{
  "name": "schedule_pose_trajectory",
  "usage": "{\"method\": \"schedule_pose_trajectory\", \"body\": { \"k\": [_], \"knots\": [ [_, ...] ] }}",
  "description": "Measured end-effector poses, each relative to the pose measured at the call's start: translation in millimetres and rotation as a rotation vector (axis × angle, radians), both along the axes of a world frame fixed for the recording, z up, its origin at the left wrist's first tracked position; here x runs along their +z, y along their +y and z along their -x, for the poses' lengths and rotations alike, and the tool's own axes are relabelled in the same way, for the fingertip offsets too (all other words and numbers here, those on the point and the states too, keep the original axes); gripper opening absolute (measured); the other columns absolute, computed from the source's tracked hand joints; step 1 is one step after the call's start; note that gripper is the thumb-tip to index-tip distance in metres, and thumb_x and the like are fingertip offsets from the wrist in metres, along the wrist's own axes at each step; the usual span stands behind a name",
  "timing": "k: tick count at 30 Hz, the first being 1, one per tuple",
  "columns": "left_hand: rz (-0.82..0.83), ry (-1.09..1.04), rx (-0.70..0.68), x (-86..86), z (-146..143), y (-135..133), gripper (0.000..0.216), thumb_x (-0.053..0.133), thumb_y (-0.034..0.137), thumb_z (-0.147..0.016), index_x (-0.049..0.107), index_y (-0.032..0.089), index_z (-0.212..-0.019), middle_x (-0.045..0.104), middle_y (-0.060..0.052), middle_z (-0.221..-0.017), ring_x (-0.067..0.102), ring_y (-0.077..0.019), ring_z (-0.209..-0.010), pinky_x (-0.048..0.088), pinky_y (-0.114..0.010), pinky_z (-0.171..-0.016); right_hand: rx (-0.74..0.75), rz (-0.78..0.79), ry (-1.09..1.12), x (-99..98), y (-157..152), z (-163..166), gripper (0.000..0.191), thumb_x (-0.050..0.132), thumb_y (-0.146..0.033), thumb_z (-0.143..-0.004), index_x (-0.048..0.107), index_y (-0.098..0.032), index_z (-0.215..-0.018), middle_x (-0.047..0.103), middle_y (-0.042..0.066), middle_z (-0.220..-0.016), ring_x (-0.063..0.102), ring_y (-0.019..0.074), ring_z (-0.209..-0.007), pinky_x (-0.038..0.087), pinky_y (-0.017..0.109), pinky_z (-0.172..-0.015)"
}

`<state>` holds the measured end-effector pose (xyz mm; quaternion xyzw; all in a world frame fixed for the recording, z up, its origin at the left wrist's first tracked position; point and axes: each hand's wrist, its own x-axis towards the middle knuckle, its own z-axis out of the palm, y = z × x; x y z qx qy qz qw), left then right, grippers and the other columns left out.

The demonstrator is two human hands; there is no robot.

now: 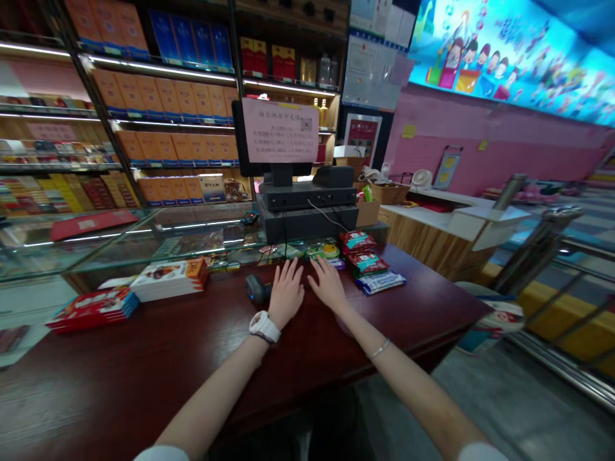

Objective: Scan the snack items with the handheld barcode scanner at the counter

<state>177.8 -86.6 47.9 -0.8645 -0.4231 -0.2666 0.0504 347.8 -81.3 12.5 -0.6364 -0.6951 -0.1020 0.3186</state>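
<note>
Both of my hands lie flat, palms down, on a dark red wooden counter (144,358). My left hand (287,291), with a white watch on the wrist, rests just right of a dark barcode scanner (257,289). My right hand (328,282) lies beside it, fingers spread, a thin bracelet on that wrist. Neither hand holds anything. Just beyond the fingertips sit snack packets: red and teal ones (362,251), a blue and white one (382,282), and a round green and yellow item (327,250).
A cash register (307,205) with a paper notice on its screen stands behind the counter. White and orange boxes (170,276) and red packs (93,307) lie at left. Glass display cases (120,240), stocked shelves (163,96), and a metal railing (548,256) at right.
</note>
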Motion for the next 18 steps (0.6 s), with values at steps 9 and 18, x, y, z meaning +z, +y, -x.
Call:
{"method": "schedule_pose_trajectory", "body": {
  "k": [9,18],
  "knots": [
    [0.003,-0.077,0.197,-6.7,104.7,3.9,0.049,0.044,0.018,-0.089,0.05,0.019,-0.138,0.037,-0.009,-0.158,0.03,-0.0266,-0.148,0.02,-0.052,-0.124,0.243,-0.01,0.065,24.5,4.7,88.8,0.056,0.048,-0.029,-0.093,0.042,-0.018,-0.148,0.037,0.012,-0.158,0.034,0.0277,-0.145,0.028,0.048,-0.119],
    [-0.011,-0.143,0.404,-15.9,190.3,24.2,0.047,0.045,0.019,-0.088,0.051,0.02,-0.135,0.046,-0.011,-0.151,0.039,-0.0271,-0.143,0.024,-0.052,-0.122,0.434,0.013,0.06,22.9,13.8,184.5,0.057,0.047,-0.026,-0.092,0.042,-0.018,-0.148,0.036,0.012,-0.158,0.034,0.0275,-0.144,0.031,0.047,-0.118]
  ]
}}
